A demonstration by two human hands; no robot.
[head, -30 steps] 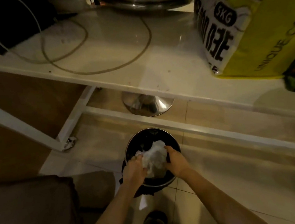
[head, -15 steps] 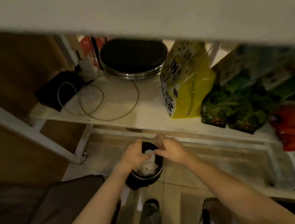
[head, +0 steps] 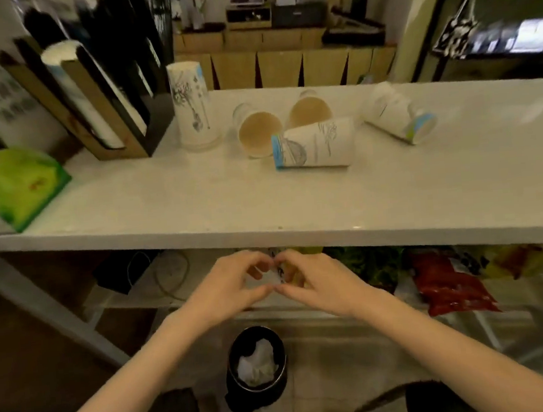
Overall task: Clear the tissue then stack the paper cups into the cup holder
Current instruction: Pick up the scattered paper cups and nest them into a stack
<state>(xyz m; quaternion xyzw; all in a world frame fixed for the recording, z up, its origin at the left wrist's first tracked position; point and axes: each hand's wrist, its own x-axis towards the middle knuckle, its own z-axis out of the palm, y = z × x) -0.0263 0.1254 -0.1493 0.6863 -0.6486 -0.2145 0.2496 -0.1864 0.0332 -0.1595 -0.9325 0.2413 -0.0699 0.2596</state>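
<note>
Tissue (head: 257,364) lies crumpled in the black bin (head: 236,378) on the floor, below and near of both hands. By the look of it that half of the task is done; cups are next.

Left hand (head: 225,292) and right hand (head: 316,284) hover side by side just under the near edge of the white counter (head: 197,196), fingertips almost meeting. Both loosely curled, nothing gripped in either as far as the view shows.

Cups all lie up and far from the hands, on the counter top. One stands upside down (head: 193,109) just right of the cup holder (head: 113,104), which sits far left and slants back with a sleeve of cups already in it. Two cups (head: 258,129) (head: 309,112) lie tipped with mouths toward the viewer. A fourth (head: 314,146) lies on its side across them, long axis left–right, blue rim to the left. A fifth (head: 398,112) lies further right, axis running diagonally, rim toward near right.

Judgement: the sideways cup is nearest, almost straight ahead of the right hand; the left hand is better placed for the upright cup and the holder. The sideways cup's rim faces the holder side, so it wants turning before nesting.
</note>
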